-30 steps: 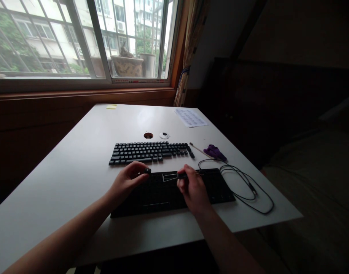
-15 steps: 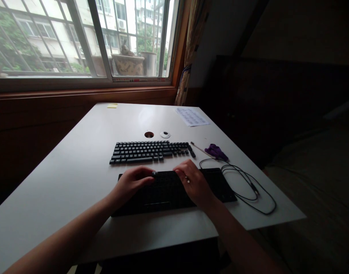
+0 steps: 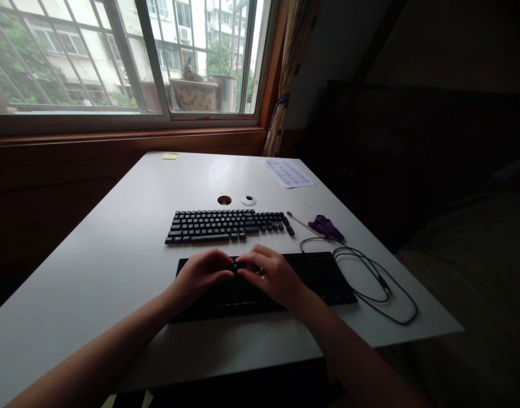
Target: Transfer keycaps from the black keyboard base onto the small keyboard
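Note:
A small dark keycap (image 3: pixel 235 266) is pinched between the thumb and fingers of my left hand (image 3: pixel 202 268). My right hand (image 3: pixel 273 273), with a ring on one finger, meets it from the other side, its thumb and fingertips closed at the same keycap. Both hands are over a black keyboard base (image 3: pixel 323 277), which looks bare of keycaps, though it is too dark to see finely. Just behind the base, many loose keycaps (image 3: pixel 212 222) lie in rows in a keyboard layout on the white table (image 3: pixel 110 243).
Right of the keycaps lie a thin brush (image 3: pixel 304 224) and a purple cloth (image 3: pixel 325 226). A black cable (image 3: pixel 372 266) loops beside the base. Further back are a round table hole (image 3: pixel 224 200), its white cover (image 3: pixel 248 200), a printed sheet (image 3: pixel 289 173) and yellow notes (image 3: pixel 170 156).
My right hand has moved left from the base's back edge to the keycap in my left hand. The left hand has barely shifted. The view has turned slightly.

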`<state>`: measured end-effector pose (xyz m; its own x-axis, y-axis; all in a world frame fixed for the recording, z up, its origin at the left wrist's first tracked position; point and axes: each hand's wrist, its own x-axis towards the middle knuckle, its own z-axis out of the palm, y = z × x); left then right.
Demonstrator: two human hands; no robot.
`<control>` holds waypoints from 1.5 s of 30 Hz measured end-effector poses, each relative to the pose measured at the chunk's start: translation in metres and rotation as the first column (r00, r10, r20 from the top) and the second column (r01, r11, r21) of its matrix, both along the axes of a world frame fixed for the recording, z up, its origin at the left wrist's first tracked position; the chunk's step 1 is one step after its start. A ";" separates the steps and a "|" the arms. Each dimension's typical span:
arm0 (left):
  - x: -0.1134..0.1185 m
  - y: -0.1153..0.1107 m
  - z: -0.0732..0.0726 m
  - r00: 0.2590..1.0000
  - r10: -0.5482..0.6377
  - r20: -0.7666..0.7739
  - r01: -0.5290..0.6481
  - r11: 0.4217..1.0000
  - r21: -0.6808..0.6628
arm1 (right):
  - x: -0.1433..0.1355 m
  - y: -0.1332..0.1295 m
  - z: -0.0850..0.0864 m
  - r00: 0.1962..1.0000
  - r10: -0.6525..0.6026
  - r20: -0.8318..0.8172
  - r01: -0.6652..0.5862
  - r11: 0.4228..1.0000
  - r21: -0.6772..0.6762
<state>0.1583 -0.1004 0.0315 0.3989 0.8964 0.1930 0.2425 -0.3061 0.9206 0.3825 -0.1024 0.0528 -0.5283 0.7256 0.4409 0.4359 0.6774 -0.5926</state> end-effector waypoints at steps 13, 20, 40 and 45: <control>-0.002 -0.001 -0.005 0.970 0.092 -0.223 -0.031 0.965 0.262 | 0.034 0.064 -0.018 0.921 -0.269 0.280 0.282 0.960 -0.003; 0.001 -0.001 -0.016 0.939 0.070 -0.336 0.067 0.923 0.379 | 0.034 0.072 -0.036 0.881 -0.302 0.364 0.350 0.934 -0.073; 0.003 -0.002 -0.018 0.921 0.071 -0.383 0.099 0.908 0.408 | 0.039 0.050 -0.038 0.809 -0.335 0.483 0.321 0.940 0.115; 0.003 -0.003 -0.016 0.920 0.067 -0.386 0.104 0.908 0.406 | 0.038 0.053 -0.039 0.778 -0.344 0.525 0.335 0.935 0.116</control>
